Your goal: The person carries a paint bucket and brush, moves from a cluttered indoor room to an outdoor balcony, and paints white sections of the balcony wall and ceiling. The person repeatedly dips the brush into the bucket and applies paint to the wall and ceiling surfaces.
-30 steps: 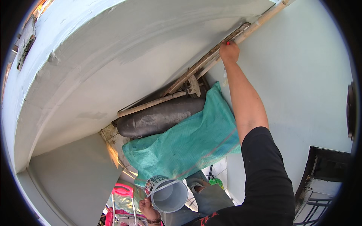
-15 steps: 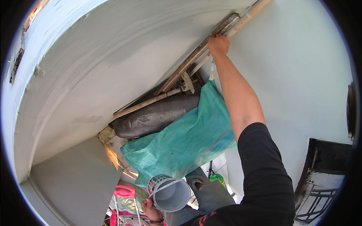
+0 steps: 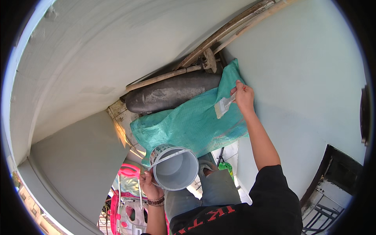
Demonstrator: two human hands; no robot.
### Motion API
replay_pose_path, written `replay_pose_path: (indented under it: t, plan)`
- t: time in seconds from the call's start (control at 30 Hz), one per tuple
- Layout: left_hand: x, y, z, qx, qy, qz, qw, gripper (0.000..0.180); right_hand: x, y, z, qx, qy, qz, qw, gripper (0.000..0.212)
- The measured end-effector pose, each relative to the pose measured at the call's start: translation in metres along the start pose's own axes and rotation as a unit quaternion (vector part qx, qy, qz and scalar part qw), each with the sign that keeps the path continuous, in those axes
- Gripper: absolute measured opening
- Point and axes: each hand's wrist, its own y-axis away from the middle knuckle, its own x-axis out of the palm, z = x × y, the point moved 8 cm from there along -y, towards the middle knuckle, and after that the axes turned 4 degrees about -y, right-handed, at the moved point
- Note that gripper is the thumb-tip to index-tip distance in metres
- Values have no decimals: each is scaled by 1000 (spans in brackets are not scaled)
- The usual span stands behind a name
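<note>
My right hand (image 3: 244,96) is closed round the handle of a flat paintbrush (image 3: 223,107), whose pale bristles point down and to the left. Below the brush, apart from it, spreads a green woven plastic sheet (image 3: 188,125). In my left hand (image 3: 150,186) is a grey-white bucket (image 3: 177,169), gripped at its side by the handle and tilted so that its mouth faces up toward me. The bucket's inside looks pale; whether liquid lies at its bottom I cannot tell.
A dark rolled bundle (image 3: 172,92) lies in the corner behind the sheet, with wooden poles (image 3: 223,33) leaning above it. Pale walls (image 3: 297,78) rise on both sides. By my left arm stands a pink and white child's ride-on or walker (image 3: 131,207); a grey panel (image 3: 74,176) is farther left.
My right hand has come down from high on the wall by the poles, and the paintbrush now shows plainly over the sheet. The bucket and my left hand sit higher in view.
</note>
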Motion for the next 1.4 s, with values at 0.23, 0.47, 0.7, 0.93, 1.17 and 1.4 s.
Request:
replay_pose_path:
  t: [0.23, 0.47, 0.7, 0.93, 1.17, 1.4]
  plan:
    - [38, -25, -20, 19, 25, 1, 1000, 29, -21, 95, -83, 246, -84, 76, 963, 38]
    - [53, -33, -37, 39, 35, -16, 998, 31, -44, 167, -5, 71, -305, 104, 944, 27]
    - [56, -28, -55, 78, 52, 11, 996, 31, 34, 261, 50, -1, -231, 250, 940, 25]
    - [50, -21, -72, 99, 65, 20, 993, 29, 129, 282, 52, -198, 49, 139, 969, 26]
    - [45, -12, -80, 120, 65, 12, 991, 27, 180, 277, 41, -278, 144, 237, 920, 26]
    - [23, -13, -70, 111, 27, 2, 993, 27, 188, 284, 29, -262, 207, 276, 901, 24]
